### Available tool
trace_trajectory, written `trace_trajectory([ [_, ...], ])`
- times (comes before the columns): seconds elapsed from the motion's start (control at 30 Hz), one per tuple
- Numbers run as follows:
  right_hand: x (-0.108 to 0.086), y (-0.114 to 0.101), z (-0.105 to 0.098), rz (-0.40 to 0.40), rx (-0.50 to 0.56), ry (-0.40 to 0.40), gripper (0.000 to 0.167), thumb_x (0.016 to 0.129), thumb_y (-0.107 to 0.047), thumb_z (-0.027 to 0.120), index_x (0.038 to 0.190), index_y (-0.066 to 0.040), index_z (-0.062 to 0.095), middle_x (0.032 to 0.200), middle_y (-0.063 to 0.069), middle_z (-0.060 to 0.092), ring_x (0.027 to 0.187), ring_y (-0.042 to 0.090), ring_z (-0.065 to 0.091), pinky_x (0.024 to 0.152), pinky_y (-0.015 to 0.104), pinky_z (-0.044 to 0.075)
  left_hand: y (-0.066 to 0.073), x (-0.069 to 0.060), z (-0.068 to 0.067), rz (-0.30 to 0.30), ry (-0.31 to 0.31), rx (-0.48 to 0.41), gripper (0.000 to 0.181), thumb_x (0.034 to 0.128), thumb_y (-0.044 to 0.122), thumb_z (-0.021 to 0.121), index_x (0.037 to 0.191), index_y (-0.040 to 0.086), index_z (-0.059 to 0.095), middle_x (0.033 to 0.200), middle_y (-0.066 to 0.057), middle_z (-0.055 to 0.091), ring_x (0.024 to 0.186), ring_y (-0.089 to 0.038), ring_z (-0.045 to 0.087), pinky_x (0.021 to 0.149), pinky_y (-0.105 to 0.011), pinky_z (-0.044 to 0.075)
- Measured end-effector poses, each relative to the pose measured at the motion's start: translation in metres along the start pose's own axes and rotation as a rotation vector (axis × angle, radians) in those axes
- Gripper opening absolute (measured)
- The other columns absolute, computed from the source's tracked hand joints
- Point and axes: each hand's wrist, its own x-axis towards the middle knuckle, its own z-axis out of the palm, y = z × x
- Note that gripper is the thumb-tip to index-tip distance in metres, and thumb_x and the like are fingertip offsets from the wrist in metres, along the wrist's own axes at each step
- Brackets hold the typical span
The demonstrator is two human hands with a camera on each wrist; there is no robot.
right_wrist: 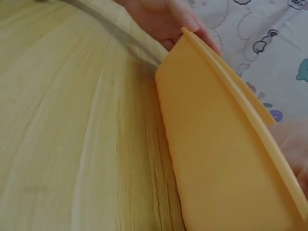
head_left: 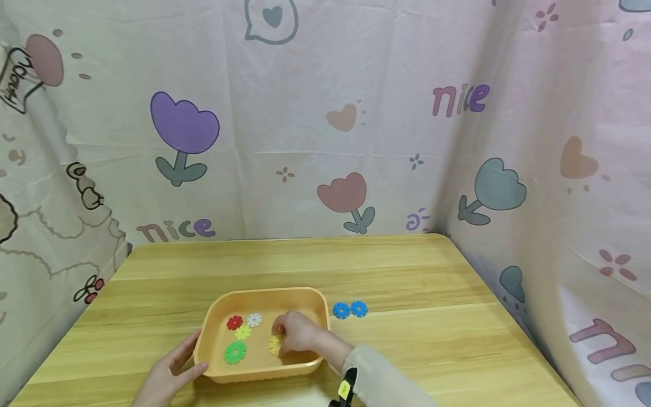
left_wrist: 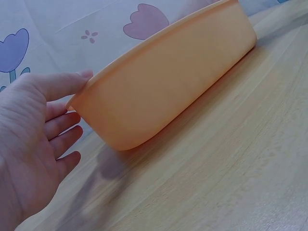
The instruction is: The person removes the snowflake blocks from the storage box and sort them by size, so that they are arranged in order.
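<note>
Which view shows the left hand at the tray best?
The left wrist view: it shows the left hand large and close, gripping the orange tray by its edge. The head view shows it smaller, from above; the right wrist view has it at the top edge, partly cut off.

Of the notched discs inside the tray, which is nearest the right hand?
The orange-yellow disc, partly hidden by the right hand; the red disc, white disc, pale yellow disc and green disc lie farther left in the tray.

The wood-grained table (head_left: 447, 339) carries an orange-yellow tray (head_left: 259, 373) and, just right of it, two blue notched discs (head_left: 347, 310).
</note>
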Motion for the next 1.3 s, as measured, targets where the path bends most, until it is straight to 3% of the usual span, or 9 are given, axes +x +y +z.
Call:
trace_trajectory([
  [0.57, 0.0023, -0.0033, 0.0040, -0.009, -0.061, -0.018, 0.033, 0.063, -0.007, 0.085, 0.091, -0.009, 0.068, 0.077, -0.006, 0.050, 0.070, 0.002, 0.042, 0.065, 0.014, 0.038, 0.0014, -0.0001, 0.0004, -0.012, 0.011, 0.017, 0.082, 0.0867, 0.034, 0.065, 0.147, 0.001, 0.019, 0.145, -0.025, 0.023, 0.129, -0.044, 0.027, 0.096, -0.061, 0.033],
  [0.87, 0.0012, -0.0018, 0.0042, -0.015, 0.007, 0.007, 0.026, 0.064, -0.001, 0.082, 0.081, -0.012, 0.065, 0.073, -0.008, 0.051, 0.068, 0.000, 0.044, 0.063, 0.014, 0.040, 0.0010, 0.0009, 0.0006, 0.001, 0.012, 0.003, 0.081, 0.0874, 0.031, 0.064, 0.147, 0.002, 0.019, 0.145, -0.025, 0.023, 0.129, -0.044, 0.026, 0.097, -0.061, 0.032],
  [1.13, 0.0012, 0.0002, 0.0033, 0.000, 0.153, 0.017, 0.018, 0.072, 0.002, 0.075, 0.081, -0.009, 0.064, 0.069, -0.008, 0.053, 0.062, 0.001, 0.046, 0.058, 0.015, 0.041, -0.0002, 0.0007, 0.0003, -0.007, 0.007, -0.001, 0.082, 0.0868, 0.032, 0.065, 0.147, 0.002, 0.018, 0.146, -0.025, 0.022, 0.130, -0.045, 0.026, 0.096, -0.064, 0.029],
  [1.3, 0.0004, 0.0024, 0.0003, 0.016, 0.345, 0.048, 0.014, 0.076, 0.003, 0.072, 0.084, -0.005, 0.064, 0.068, -0.007, 0.051, 0.060, 0.003, 0.046, 0.053, 0.017, 0.042, -0.0012, 0.0009, 0.0004, -0.015, 0.007, 0.022, 0.082, 0.0869, 0.034, 0.064, 0.147, 0.002, 0.019, 0.145, -0.025, 0.023, 0.129, -0.045, 0.026, 0.097, -0.061, 0.032],
])
